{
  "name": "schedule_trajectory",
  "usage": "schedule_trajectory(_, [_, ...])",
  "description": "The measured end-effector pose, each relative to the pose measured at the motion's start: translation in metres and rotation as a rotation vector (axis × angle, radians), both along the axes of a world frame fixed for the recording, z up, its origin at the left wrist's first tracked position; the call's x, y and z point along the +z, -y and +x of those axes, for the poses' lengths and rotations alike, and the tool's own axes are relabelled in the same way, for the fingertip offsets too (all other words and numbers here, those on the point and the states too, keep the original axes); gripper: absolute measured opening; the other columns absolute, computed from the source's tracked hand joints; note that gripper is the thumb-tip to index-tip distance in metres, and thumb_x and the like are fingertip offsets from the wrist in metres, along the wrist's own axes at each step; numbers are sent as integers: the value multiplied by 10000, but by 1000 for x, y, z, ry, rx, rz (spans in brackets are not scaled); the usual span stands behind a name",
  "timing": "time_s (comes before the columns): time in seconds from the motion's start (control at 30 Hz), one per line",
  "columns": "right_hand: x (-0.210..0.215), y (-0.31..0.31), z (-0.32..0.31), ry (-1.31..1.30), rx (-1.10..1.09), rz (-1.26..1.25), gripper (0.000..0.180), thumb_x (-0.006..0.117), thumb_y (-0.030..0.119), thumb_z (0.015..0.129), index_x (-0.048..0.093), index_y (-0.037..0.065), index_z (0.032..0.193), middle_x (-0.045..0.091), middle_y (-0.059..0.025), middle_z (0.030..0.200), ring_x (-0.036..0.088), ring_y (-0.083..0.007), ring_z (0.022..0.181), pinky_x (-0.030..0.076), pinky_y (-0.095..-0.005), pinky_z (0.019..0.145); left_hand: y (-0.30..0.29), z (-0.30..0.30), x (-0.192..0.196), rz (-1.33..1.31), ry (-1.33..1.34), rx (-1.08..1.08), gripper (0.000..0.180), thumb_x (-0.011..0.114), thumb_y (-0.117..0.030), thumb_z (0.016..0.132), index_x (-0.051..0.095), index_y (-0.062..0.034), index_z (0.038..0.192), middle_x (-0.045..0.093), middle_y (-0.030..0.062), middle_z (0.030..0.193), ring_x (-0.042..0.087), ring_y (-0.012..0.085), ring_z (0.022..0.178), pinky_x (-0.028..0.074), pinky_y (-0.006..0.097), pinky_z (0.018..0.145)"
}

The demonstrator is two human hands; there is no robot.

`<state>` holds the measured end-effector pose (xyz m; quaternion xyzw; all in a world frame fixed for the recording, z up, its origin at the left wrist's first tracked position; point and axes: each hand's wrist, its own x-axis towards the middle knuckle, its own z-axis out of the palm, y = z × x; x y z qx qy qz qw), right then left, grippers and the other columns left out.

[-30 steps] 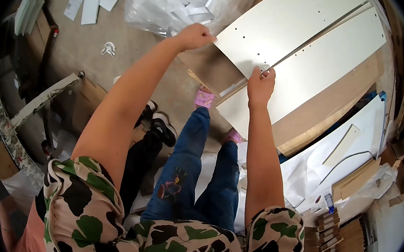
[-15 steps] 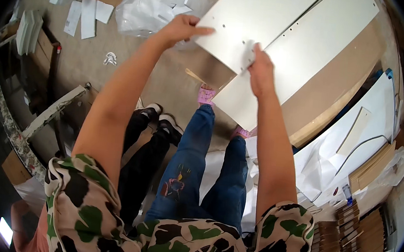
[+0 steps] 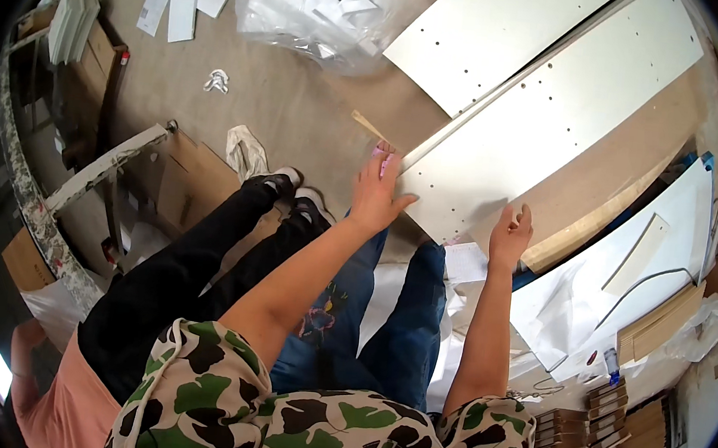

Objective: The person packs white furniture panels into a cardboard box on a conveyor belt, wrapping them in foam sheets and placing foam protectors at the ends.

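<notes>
Stands on a brown-grey floor (image 3: 293, 101) in a cluttered workroom, with a paint-speckled curved rail (image 3: 18, 170) at nine o'clock and a co-worker in black trousers (image 3: 156, 312) at eight. Has stacked brown strips (image 3: 563, 434) at four.

Faces a clear plastic bag (image 3: 262, 20) near twelve o'clock, loosely filled with white pieces (image 3: 345, 7). Has flat white boards (image 3: 183, 8) on the floor toward half past ten.

Has the near white panel (image 3: 551, 113), drilled with small holes, at two o'clock over a brown board (image 3: 621, 154), and the far white panel (image 3: 497, 43) beside it at one.

Spreads the left hand (image 3: 376, 195) unclenched at the near panel's closest end; cannot tell of contact. Curls the right hand (image 3: 511, 234) loosely beyond that panel's right edge, gripping nothing visible.
</notes>
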<state>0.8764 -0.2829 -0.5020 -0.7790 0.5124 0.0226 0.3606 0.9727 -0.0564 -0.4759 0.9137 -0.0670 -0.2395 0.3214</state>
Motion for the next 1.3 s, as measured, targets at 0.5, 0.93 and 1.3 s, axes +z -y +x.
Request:
schedule_trajectory(0.5, [-18, -27, -59, 56, -185, 604, 546, 628, 347, 815, 462, -38, 1165, 546, -161, 1093, 521, -215, 990, 407, -317, 849, 22, -28, 0, 136, -347, -141, 476, 677, -380, 738, 613, 30, 970, 606, 194, 911, 584, 349, 804, 465, 356, 738])
schedule_trajectory(0.93, [128, 14, -159, 173, -216, 670, 408, 510, 338, 898, 601, -42, 1014, 644, -100, 891, 574, -161, 845, 442, -276, 774, 157, 35, 29, -614, -1095, 298, 622, 541, -541, 818, 531, -14, 1149, 608, 86, 1032, 585, 177, 927, 474, 305, 806])
schedule_trajectory(1.3, [280, -13, -370, 841, -1205, 1108, 637, 506, 500, 853, 368, 85, 1316, 503, -107, 1211, 467, -254, 1113, 357, -440, 949, 254, -66, 147, -735, -1179, 412, 615, 538, -433, 864, 415, 44, 1232, 530, 159, 1179, 553, 276, 1043, 473, 404, 879])
